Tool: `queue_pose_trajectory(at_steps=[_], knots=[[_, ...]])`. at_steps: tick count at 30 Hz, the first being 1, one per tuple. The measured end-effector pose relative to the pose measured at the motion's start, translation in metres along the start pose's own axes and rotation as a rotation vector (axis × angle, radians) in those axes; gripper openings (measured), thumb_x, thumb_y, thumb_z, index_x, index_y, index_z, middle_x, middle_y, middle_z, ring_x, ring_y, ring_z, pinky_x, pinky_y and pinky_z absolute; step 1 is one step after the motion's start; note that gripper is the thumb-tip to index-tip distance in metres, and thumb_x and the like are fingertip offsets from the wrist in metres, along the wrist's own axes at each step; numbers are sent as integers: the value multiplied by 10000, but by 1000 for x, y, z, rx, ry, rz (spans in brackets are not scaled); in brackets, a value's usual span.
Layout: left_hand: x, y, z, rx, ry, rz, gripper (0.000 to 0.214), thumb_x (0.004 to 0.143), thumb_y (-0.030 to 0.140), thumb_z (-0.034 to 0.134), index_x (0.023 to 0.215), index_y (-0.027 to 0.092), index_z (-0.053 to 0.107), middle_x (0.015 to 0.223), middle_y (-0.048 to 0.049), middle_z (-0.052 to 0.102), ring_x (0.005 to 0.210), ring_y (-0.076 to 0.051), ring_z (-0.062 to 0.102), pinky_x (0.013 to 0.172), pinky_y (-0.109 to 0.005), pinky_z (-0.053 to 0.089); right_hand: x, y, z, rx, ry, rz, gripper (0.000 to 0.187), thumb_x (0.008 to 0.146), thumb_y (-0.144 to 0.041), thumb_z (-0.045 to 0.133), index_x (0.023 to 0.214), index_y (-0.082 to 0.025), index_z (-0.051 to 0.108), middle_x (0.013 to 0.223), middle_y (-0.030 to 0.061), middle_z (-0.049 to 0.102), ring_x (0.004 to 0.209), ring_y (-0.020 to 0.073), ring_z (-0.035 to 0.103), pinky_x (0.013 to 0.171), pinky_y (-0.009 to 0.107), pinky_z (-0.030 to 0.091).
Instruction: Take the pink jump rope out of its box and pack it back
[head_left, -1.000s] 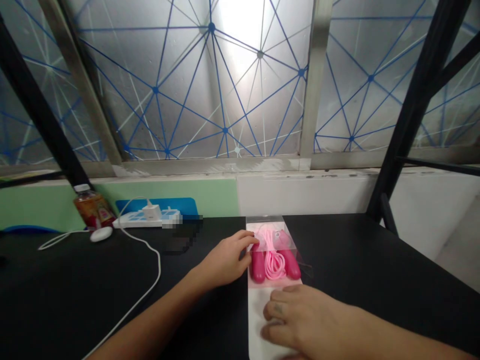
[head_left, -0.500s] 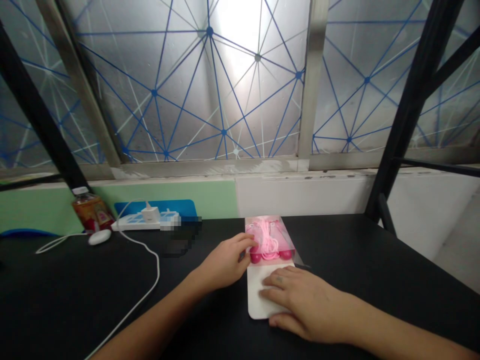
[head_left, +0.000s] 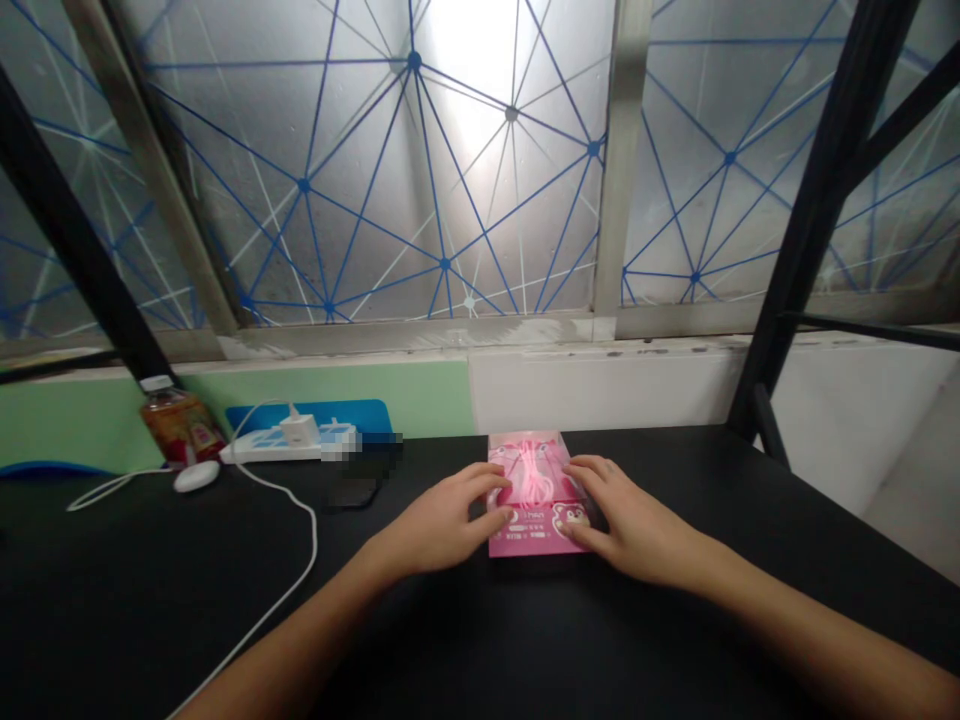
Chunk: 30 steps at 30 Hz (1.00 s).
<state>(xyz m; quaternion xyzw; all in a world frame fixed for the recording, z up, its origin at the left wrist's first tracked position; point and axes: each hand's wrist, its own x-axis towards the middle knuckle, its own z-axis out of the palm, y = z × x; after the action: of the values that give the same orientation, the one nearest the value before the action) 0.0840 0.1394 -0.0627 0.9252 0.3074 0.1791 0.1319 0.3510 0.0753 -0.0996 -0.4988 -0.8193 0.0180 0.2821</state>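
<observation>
A pink box (head_left: 525, 545) lies flat on the black table, with a bear and white print on its near part. Through its clear window a coiled pink cord (head_left: 534, 468) is visible. My left hand (head_left: 454, 515) holds the box's left side, thumb near the printed part and fingers higher up by the window. On the opposite side, my right hand (head_left: 637, 520) grips the right edge, its thumb over the bear print. The side walls are mostly hidden under my fingers.
At the back left, a drink bottle (head_left: 178, 420) stands near a white power strip (head_left: 262, 445) with a plugged-in charger (head_left: 298, 429). A white mouse-like object (head_left: 196, 476) sits in front. A white cable (head_left: 313, 540) runs down the table's left. Black posts (head_left: 795, 240) flank the window.
The white panel that lay under my right hand no longer shows; the printed pink part appears there instead. My right hand has moved up to the box's right edge. My left hand stays on the left.
</observation>
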Motion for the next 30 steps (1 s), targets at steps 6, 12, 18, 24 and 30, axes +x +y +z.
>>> queue_pose_trajectory(at_steps=[6, 12, 18, 24, 30], knots=[[-6, 4, 1, 79, 4, 31, 433, 883, 382, 624, 1285, 227, 581, 1371, -92, 549, 1231, -264, 533, 1054, -393, 415, 3, -4, -8, -10, 36, 28, 377, 925, -366, 557, 1246, -170, 539, 1213, 143, 557, 1102, 267, 552, 950, 435, 457], [-4, -1, 4, 93, 19, 43, 348, 937, 316, 544, 1269, 220, 586, 1332, -89, 573, 1223, -246, 534, 1046, -382, 420, 2, 2, -13, -23, -56, 24, 273, 885, -333, 614, 1119, -193, 617, 972, 64, 616, 820, 201, 606, 735, 320, 479], [-4, 0, 3, 146, 80, -3, 306, 907, 281, 543, 1195, 241, 635, 1286, -99, 547, 1024, -228, 614, 904, -347, 480, 6, 5, -1, 86, -34, 119, 194, 904, -268, 571, 1075, -192, 622, 787, 31, 660, 668, 177, 605, 603, 280, 438], [-5, 2, -7, -18, -104, -116, 414, 911, 259, 463, 1305, 198, 576, 723, 3, 650, 623, -148, 592, 593, -225, 418, 3, 0, -15, 329, -231, 107, 325, 916, -182, 497, 1240, -187, 509, 809, 14, 703, 687, 160, 645, 633, 271, 467], [-3, 1, -2, 15, -73, -114, 418, 859, 228, 508, 1267, 213, 598, 744, -2, 674, 641, -150, 605, 588, -210, 406, 2, 1, -8, 28, -114, 92, 277, 863, -239, 614, 1130, -191, 560, 826, 24, 645, 712, 185, 614, 648, 300, 464]])
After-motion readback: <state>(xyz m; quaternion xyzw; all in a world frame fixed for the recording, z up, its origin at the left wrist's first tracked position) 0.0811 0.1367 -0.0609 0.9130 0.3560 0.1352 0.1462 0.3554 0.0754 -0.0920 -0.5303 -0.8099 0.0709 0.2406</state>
